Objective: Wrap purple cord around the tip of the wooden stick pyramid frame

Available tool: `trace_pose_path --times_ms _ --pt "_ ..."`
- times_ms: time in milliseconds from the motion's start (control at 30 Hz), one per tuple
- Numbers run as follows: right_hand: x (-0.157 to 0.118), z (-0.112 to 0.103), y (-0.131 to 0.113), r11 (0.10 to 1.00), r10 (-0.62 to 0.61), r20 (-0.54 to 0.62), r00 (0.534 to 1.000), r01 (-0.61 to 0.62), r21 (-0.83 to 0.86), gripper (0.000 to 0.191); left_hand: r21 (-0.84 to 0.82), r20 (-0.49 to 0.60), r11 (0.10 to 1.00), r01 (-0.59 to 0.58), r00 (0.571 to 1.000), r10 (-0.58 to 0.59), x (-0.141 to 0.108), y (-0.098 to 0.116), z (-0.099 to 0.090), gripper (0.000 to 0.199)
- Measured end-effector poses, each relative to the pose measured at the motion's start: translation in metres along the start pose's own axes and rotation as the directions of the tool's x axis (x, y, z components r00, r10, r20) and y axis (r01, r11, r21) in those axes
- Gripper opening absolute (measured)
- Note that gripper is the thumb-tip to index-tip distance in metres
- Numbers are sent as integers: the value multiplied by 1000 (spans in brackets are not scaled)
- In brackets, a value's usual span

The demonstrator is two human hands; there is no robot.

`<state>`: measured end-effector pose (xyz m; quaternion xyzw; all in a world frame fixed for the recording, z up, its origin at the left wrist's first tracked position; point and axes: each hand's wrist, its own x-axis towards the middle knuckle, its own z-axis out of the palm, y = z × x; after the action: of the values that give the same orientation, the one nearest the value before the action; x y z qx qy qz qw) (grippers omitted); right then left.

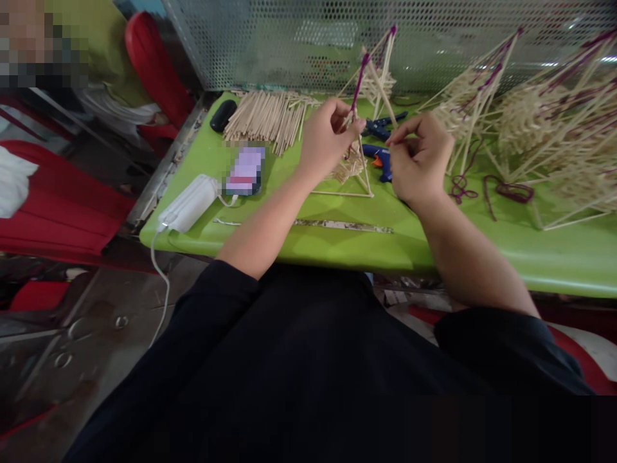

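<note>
My left hand (pixel 328 138) is closed in a pinch on purple yarn (pixel 359 83), which runs down from the tip of a frame of thin wooden sticks (pixel 366 177). Inside that frame sits a small stack of short sticks (pixel 351 166), partly behind my left hand. My right hand (pixel 421 161) is closed too, fingertips together beside the lower end of a slanting stick (pixel 383 93); what it grips, if anything, is hidden. Between the hands lie a blue glue gun (pixel 384 161) and dark-handled pliers (pixel 380 127).
Several similar stick frames (pixel 515 128) stand at the right, with loose purple yarn (pixel 513 191) near them. A pile of sticks (pixel 267 119), a phone (pixel 245 170), a white power bank (pixel 189 202) and a patterned strip (pixel 342 224) lie on the green table (pixel 313 247). A perforated metal panel (pixel 270 45) rises behind.
</note>
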<state>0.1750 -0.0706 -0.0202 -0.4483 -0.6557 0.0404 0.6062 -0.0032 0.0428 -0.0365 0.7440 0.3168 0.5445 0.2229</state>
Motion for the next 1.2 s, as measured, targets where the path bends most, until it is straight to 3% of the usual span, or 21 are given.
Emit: trace_pose_path --times_ms 267,400,833,1067,1200 --pt "-2 -3 5 998 53 29 998 -54 40 20 -89 -11 996 16 1000 -17 0 4 -4 56" --pt "0 -1 7 998 15 -10 1000 -14 57 21 -91 -6 996 15 1000 -15 2 1 -3 59" --pt "0 -5 4 999 19 -12 1000 -19 -38 20 -74 -30 996 -40 999 38 0 -5 -1 42" --pt "2 -5 2 999 38 -17 999 -38 0 22 -61 -18 998 1 1000 -3 -1 2 -4 43" --pt "1 -7 3 993 119 11 993 -119 9 24 -62 -26 998 1 1000 -2 -2 4 -5 48"
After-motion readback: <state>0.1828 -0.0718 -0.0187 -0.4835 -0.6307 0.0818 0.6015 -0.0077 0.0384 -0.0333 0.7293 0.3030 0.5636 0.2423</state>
